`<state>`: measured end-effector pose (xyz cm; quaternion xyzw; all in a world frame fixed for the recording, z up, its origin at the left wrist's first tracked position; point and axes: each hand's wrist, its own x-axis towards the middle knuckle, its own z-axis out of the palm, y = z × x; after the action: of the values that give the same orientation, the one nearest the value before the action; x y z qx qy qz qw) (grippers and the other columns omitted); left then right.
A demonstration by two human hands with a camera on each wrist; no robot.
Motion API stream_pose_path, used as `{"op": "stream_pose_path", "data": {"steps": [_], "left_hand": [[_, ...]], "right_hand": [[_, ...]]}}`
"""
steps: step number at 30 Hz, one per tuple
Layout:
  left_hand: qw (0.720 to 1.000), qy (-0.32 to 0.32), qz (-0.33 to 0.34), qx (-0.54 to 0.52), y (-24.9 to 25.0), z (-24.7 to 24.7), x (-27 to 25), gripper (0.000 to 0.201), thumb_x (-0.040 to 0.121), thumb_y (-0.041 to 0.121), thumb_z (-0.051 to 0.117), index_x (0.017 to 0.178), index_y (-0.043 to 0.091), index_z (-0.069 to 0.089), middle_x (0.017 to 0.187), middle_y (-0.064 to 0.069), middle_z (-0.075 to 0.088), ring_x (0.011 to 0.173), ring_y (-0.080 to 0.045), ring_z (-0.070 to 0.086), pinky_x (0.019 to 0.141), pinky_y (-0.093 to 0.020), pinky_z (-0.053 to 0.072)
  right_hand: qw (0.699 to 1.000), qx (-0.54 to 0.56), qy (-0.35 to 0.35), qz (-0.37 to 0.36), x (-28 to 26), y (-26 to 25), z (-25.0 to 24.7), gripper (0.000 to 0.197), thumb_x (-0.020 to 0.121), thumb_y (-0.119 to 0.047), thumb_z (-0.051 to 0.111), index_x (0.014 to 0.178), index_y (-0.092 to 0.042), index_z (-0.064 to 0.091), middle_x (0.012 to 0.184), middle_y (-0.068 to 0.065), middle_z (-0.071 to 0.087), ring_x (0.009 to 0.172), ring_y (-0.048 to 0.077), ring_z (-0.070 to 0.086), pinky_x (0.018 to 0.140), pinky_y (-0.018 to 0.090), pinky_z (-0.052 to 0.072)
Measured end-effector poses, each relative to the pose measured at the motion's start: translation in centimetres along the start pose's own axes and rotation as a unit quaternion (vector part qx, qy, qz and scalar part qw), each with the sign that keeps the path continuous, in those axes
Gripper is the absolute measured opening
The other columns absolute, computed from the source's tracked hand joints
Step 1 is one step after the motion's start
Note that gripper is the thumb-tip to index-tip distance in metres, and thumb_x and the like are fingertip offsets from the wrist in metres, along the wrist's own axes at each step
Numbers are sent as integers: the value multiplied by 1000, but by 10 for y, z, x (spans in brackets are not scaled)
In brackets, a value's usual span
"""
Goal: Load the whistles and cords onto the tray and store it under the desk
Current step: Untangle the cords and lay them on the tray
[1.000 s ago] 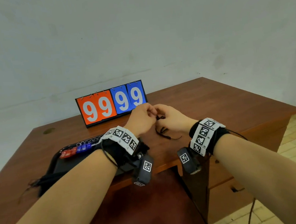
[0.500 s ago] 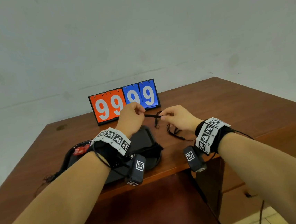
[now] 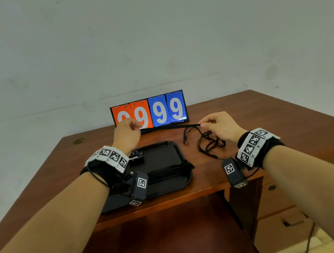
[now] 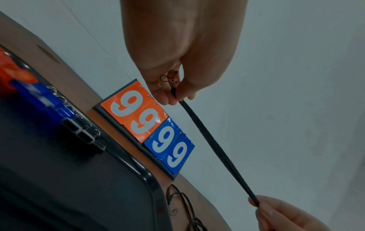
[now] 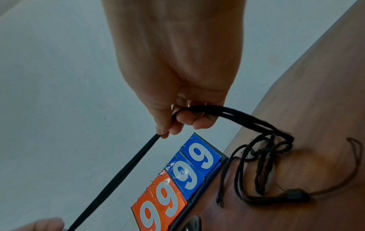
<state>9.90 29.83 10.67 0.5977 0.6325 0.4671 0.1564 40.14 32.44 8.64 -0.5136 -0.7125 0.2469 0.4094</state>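
Note:
A black cord (image 3: 170, 127) is stretched taut between my two hands above the desk, in front of the scoreboard. My left hand (image 3: 128, 130) pinches one end (image 4: 174, 92). My right hand (image 3: 215, 122) pinches the other end (image 5: 164, 134), and the rest of the cord trails down into a loose tangle (image 3: 209, 143) on the desk beside it (image 5: 264, 157). The black tray (image 3: 164, 155) lies under my left forearm. It holds black whistles (image 3: 136, 155), blue and orange whistles (image 4: 39, 100) along its far rim, and a bundle of black cords (image 3: 172, 169) near its front.
An orange and blue flip scoreboard (image 3: 149, 112) reading 99 99 stands at the desk's back edge. The wooden desk (image 3: 263, 117) has drawers (image 3: 280, 213) under its right side and an open kneehole below the tray. A grey wall stands behind.
My hands started together at the cord and have pulled apart, left hand leftward and right hand rightward, drawing the cord straight between them. The head view has shifted left.

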Motion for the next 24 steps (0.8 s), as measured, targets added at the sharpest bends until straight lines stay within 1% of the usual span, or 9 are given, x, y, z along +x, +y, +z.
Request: {"op": "stream_pose_path", "data": {"steps": [2, 6, 10, 14, 16, 19, 20, 21, 24], "left_hand": [[1000, 11, -5, 7, -8, -9, 1, 32, 91, -2, 53, 84, 27, 63, 94, 3, 64, 95, -21, 65, 90, -43, 57], [999, 38, -12, 18, -20, -29, 1, 34, 90, -3, 53, 82, 29, 62, 98, -2, 66, 97, -23, 66, 91, -45, 56], [997, 70, -32, 9, -30, -52, -5, 31, 92, -3, 51, 83, 25, 62, 99, -5, 66, 96, -25, 66, 90, -43, 56], [995, 93, -42, 22, -41, -74, -11, 32, 91, -4, 50, 82, 25, 61, 96, -5, 65, 94, -24, 65, 91, -43, 55], [994, 99, -45, 33, -47, -84, -15, 31, 90, -5, 49, 84, 22, 63, 96, -6, 66, 94, -24, 65, 90, -41, 54], [992, 105, -48, 50, -51, -96, -22, 33, 88, -9, 46, 90, 16, 66, 99, -7, 66, 95, -23, 63, 90, -37, 52], [992, 105, -49, 56, -52, -99, -24, 33, 88, -10, 46, 92, 15, 67, 101, -6, 67, 96, -22, 62, 90, -36, 51], [992, 103, -50, 59, -54, -102, -25, 34, 88, -10, 46, 92, 16, 68, 103, -5, 67, 98, -22, 62, 91, -35, 51], [992, 101, -47, 53, -60, -113, -27, 36, 89, -8, 48, 89, 21, 69, 105, -3, 68, 101, -22, 63, 95, -41, 52]], "right_hand": [[1000, 0, 5, 3, 1, -1, -1, 11, 93, -13, 63, 98, -14, 74, 77, 0, 68, 51, -8, 57, 51, 5, 42], [1000, -4, 12, 13, 1, -3, -2, 12, 92, -14, 65, 100, -13, 75, 81, 3, 71, 63, 3, 61, 55, 10, 45], [1000, 4, 17, 16, -3, -12, -4, 10, 92, -12, 65, 96, -15, 73, 76, 0, 70, 62, 5, 61, 54, 9, 45], [1000, -6, 20, 23, -7, -18, -4, 11, 92, -12, 64, 97, -16, 73, 77, -1, 71, 61, 4, 61, 58, 15, 45], [999, -9, 23, 23, -9, -21, -4, 13, 92, -12, 64, 99, -15, 74, 79, 0, 72, 62, 6, 61, 59, 20, 47], [999, -19, 31, 28, -14, -26, -4, 14, 93, -13, 63, 100, -16, 75, 83, 1, 74, 71, 15, 65, 66, 31, 54], [999, -21, 33, 30, -15, -28, -4, 14, 93, -14, 63, 99, -16, 75, 84, 1, 74, 71, 16, 65, 67, 32, 54], [999, -19, 35, 33, -17, -29, -4, 13, 92, -14, 64, 98, -16, 75, 83, 1, 74, 69, 15, 64, 65, 31, 53], [998, -4, 35, 53, -21, -33, -1, 12, 93, -12, 63, 95, -17, 74, 78, 2, 73, 58, 8, 59, 54, 22, 47]]}}
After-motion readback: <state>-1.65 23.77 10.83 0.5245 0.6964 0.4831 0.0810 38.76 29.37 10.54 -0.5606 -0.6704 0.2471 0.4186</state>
